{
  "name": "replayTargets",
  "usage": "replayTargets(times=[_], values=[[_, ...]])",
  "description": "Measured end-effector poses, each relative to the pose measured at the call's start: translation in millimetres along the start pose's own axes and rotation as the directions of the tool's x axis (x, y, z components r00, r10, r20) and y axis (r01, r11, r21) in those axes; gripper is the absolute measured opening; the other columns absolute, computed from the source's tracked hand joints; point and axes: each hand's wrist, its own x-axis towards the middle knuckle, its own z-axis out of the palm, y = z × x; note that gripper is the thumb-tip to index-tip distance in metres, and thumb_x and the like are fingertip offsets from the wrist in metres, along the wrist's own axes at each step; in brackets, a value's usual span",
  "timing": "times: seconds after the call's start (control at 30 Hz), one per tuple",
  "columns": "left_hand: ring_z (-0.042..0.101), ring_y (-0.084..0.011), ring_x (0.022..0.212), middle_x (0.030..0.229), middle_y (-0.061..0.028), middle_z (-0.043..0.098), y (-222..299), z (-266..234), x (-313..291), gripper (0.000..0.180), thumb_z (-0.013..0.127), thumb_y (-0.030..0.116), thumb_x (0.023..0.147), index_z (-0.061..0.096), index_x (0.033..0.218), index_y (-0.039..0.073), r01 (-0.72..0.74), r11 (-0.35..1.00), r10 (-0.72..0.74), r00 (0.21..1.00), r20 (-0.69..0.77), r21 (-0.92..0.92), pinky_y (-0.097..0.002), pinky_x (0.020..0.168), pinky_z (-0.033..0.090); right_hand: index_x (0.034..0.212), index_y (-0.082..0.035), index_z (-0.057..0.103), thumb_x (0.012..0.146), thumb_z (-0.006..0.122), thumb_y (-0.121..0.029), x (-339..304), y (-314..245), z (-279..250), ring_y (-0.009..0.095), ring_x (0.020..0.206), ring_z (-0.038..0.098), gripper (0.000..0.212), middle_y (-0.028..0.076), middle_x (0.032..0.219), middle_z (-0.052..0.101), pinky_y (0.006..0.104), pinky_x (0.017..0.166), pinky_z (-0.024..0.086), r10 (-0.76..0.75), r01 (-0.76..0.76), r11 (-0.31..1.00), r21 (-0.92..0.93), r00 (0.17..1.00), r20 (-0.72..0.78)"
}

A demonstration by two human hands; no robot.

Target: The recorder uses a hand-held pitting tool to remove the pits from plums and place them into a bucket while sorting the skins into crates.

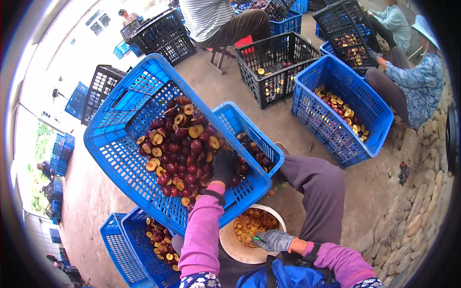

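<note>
At frame centre, the left hand [224, 166] touches dark-red fruit [185, 161] in a blue crate [117, 140]; lower centre, the right hand [277, 240] overhangs a bucket [238, 254].

From my end, I could lift the right hand [274, 240] upward out of the white bucket [281, 217], but the large blue crate's side [249, 194] bars it forward and left, and the bent leg [321, 192] stands to its right. The left hand [224, 168] has the crate's open top above, with piled fruit [185, 161] crowding it.
</note>
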Motion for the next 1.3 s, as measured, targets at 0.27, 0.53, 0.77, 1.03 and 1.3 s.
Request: replayTargets(times=[0.27, 0.53, 0.77, 1.03, 1.3], values=[[0.056, -0.0226, 0.097, 0.106, -0.0080, 0.056, 39.2, -80.9, -72.8, 0.036, 0.052, 0.023, 0.086, 0.049, 0.116, 0.002, 0.257, -0.458, -0.129, 0.928, 0.350, -0.851, -0.0349, 0.080, 0.048, 0.110, -0.002, 0.053, 0.091, 0.044, -0.016, 10.3, 42.4, 18.1, 0.027, 0.067, 0.058, 0.025, 0.016, 0.088, 0.056, 0.0351, 0.060, 0.048, -0.201, 0.271, 0.958, 0.094, 0.868, -0.454], [0.053, -0.0196, 0.104, 0.112, -0.0115, 0.053, 98.2, -61.4, -168.2, 0.031, 0.049, 0.002, 0.086, 0.045, 0.117, 0.002, -0.080, -0.717, -0.197, 0.976, 0.092, -0.693, -0.0300, 0.088, 0.044, 0.108, 0.002, 0.055, 0.076, 0.056, -0.006, -15.3, -43.0, -38.3, 0.032, 0.062, 0.057, 0.033, 0.023, 0.097, 0.057, 0.0378, 0.055, 0.046, -0.493, 0.171, 0.856, -0.488, 0.556, -0.669], [0.052, -0.0257, 0.107, 0.124, -0.0159, 0.045, 134.2, -93.8, -180.1, 0.056, 0.049, -0.006, 0.084, 0.025, 0.134, 0.001, -0.436, 0.246, -0.150, 0.865, -0.479, -0.866, -0.0362, 0.088, 0.047, 0.100, -0.001, 0.054, 0.087, 0.050, -0.026, -37.8, -56.2, -39.6, 0.039, 0.063, 0.057, 0.029, 0.023, 0.079, 0.059, 0.0487, 0.052, 0.043, -0.199, 0.027, 0.962, -0.272, 0.752, -0.629], [0.057, -0.0200, 0.083, 0.092, -0.0103, 0.056, 154.8, -101.2, -184.5, 0.041, 0.046, 0.035, 0.089, 0.046, 0.110, 0.000, -0.181, -0.214, -0.460, 0.885, -0.064, -0.960, -0.0318, 0.077, 0.048, 0.105, -0.001, 0.054, 0.087, 0.047, -0.017, -58.2, -59.5, -48.5, 0.037, 0.064, 0.058, 0.026, 0.024, 0.096, 0.057, 0.0468, 0.059, 0.045, 0.044, -0.017, 0.998, 0.055, 0.841, -0.539], [0.056, -0.0203, 0.090, 0.103, -0.0120, 0.052, 137.8, -90.6, -184.8, 0.050, 0.057, 0.012, 0.085, 0.032, 0.127, -0.001, -0.171, 0.374, -0.307, 0.905, -0.295, -0.912, -0.0301, 0.078, 0.048, 0.098, 0.000, 0.049, 0.092, 0.039, -0.032, -48.2, -68.2, -50.2, 0.039, 0.063, 0.057, 0.034, 0.024, 0.074, 0.058, 0.0483, 0.059, 0.044, 0.075, -0.073, 0.997, 0.021, 0.890, -0.450]])
